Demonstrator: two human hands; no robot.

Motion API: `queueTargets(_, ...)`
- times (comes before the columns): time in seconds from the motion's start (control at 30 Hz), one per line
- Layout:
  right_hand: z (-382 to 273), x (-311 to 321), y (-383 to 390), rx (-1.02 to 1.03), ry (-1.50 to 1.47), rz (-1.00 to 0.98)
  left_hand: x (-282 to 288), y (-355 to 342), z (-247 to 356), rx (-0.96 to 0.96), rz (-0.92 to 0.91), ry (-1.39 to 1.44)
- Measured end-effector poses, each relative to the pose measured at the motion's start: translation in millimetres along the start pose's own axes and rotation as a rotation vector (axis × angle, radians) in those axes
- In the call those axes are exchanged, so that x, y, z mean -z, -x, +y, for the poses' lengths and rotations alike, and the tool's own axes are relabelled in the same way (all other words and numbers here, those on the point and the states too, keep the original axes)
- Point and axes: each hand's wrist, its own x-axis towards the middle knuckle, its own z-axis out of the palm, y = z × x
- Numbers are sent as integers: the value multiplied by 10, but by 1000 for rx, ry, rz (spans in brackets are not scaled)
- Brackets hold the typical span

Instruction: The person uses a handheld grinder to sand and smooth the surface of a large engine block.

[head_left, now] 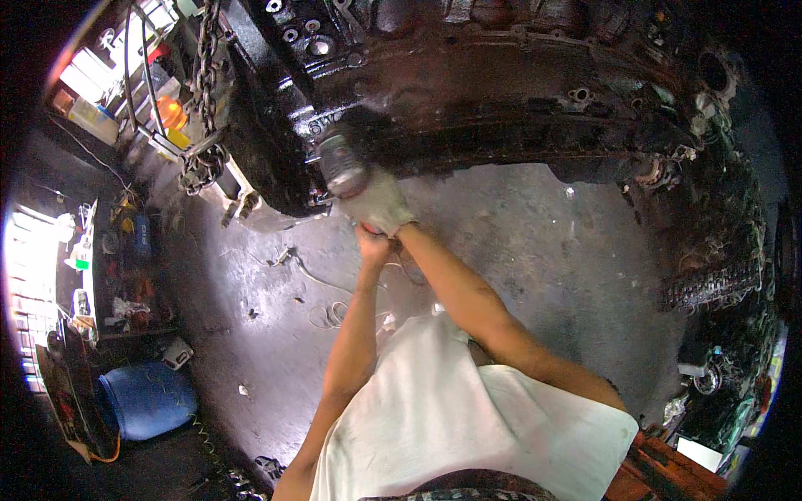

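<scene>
Right hand (pixel 380 203), gloved, is clamped around a grey power tool (pixel 341 167) pressed up against the black engine block (pixel 468 92) hanging on a chain (pixel 203 100); I see the left hand (pixel 373 246) closed just beneath it, touching the tool's rear

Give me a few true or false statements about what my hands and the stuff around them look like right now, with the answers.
1. The right hand, in a light glove, grips a power tool held against the black engine block. True.
2. The left hand rests on the blue barrel. False: it is up beside the right hand, far from the barrel.
3. A chain hangs by the block's left end. True.
4. The floor is covered in green tiles. False: it is grey and stained.
</scene>
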Motion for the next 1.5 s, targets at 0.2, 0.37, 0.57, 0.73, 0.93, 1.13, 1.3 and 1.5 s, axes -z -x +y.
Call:
queueTargets(0.2, -221, -294, -249, -24, 26, 7, 319, -159, 111, -33, 14, 296)
queueTargets(0.37, -276, -291, -314, -93, 25, 23, 403, -304, 268, -157, -15, 118)
queueTargets(0.57, -145, -61, -444, -143, -8, 39, 216, -373, 661, -112, -83, -54)
queueTargets(0.73, -332, -35, -472, -34, 62, 39, 243, -552, 298, -207, -48, 81)
queueTargets(0.93, -537, 347, -582, -132, 180, 57, -36, -551, 966, -17, -115, 198)
queueTargets(1.13, -808, 438, -737, -89, 138, -57, 9, -602, 1384, 111, -141, 209)
queueTargets(1.3, -873, 488, -548, -192, 115, -108, 51, -500, 1230, 81, -130, 274)
queueTargets(1.5, -578, 68, -409, -102, 96, -57, 147, -378, 694, -50, 78, 33)
